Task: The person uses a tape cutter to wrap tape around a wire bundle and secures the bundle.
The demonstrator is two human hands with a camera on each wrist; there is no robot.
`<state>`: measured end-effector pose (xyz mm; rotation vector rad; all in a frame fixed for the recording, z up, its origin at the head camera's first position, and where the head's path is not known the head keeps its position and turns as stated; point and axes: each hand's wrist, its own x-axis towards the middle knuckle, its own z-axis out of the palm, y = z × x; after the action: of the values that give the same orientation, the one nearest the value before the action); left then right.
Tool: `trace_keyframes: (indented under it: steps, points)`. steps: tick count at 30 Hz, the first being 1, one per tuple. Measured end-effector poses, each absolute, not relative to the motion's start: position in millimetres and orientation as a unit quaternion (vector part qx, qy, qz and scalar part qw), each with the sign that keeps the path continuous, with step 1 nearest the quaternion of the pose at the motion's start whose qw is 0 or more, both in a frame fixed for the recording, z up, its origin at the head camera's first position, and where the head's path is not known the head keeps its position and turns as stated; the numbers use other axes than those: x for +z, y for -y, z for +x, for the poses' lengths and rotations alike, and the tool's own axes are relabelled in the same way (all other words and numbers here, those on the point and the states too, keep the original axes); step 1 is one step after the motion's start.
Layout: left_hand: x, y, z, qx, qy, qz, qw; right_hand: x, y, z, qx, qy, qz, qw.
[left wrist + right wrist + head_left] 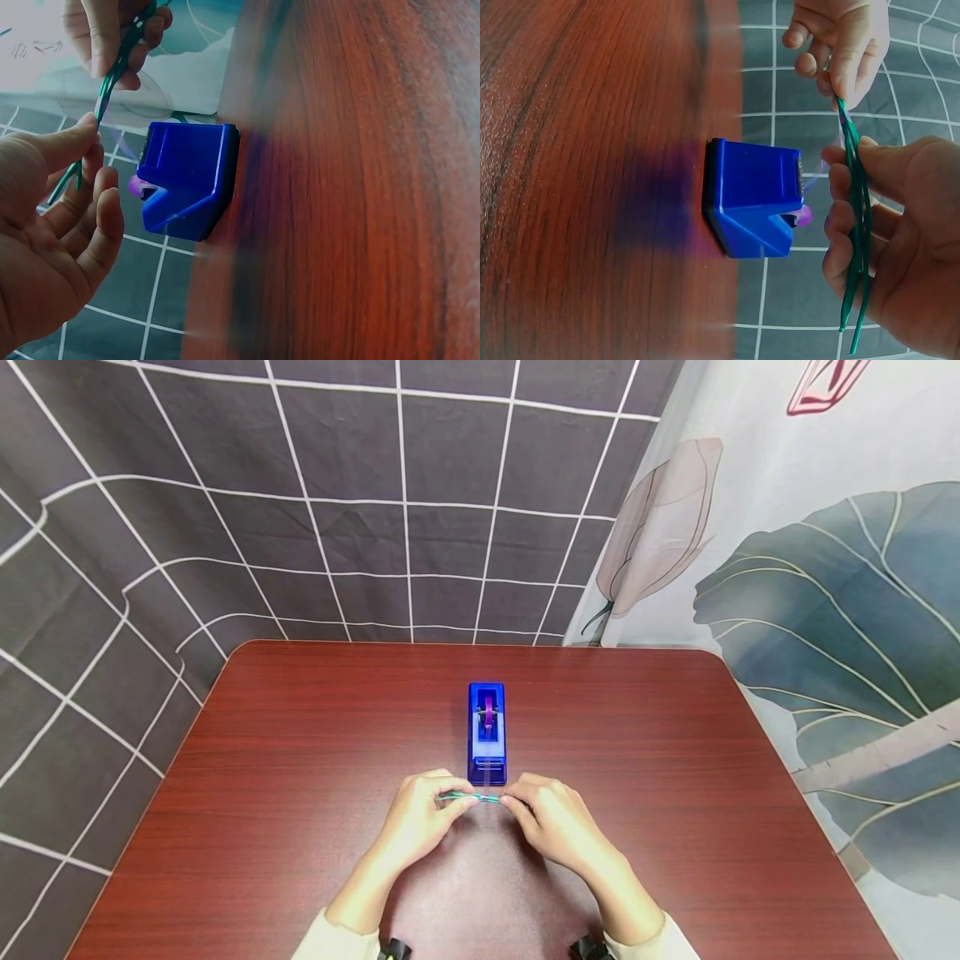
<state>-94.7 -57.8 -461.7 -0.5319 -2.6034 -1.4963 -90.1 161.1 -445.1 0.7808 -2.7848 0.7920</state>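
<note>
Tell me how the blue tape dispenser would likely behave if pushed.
The tape dispenser would probably slide rather than tip: it lies long and low on the table. Its shiny sides may feel slippery. The round purple roll inside might turn.

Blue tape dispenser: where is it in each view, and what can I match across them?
Head: blue tape dispenser just below centre, beyond the fingers.
Left wrist: blue tape dispenser left of centre, about mid-height.
Right wrist: blue tape dispenser slightly right of centre, about mid-height.
Shared landmark: green strands, pinched by left hand and right hand.
</note>
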Motion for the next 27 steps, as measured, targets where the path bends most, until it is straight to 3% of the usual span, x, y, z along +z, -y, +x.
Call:
trace_keyframes:
  steps: [19,27]
  points:
    - [-461.7,57.6,-95.4,-0.506,0.842,-0.18,0.048,-445.1,-162.6,-90.9,0.255,0.924,0.271,0.086]
    - [-459.5,55.9,-95.1,-0.51,0.85,-0.132,0.013,-447.1,-163.6,-92.2,0.26,0.918,0.283,0.096]
